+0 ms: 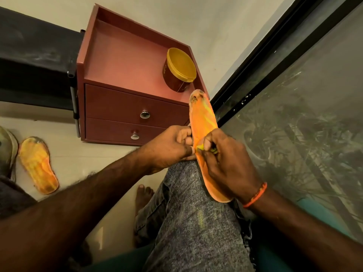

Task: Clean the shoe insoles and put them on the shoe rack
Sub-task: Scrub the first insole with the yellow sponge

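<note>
An orange insole (203, 116) with a dirty toe end rests lengthwise on my knee, toe pointing away. My left hand (170, 146) grips its left edge at the middle. My right hand (225, 163) lies over the insole and pinches a small yellow-green cleaning thing (211, 150) against its surface; what it is stays mostly hidden by my fingers. A second orange insole (38, 164) lies flat on the pale floor at the left. A black rack (35, 61) stands at the upper left.
A maroon two-drawer cabinet (135, 112) stands ahead, with a brown tub with a yellow lid (179, 70) on its top. A shoe (7, 148) sits at the left edge. A dark-framed glass panel (294, 95) runs along the right. My bare foot (144, 195) is on the floor.
</note>
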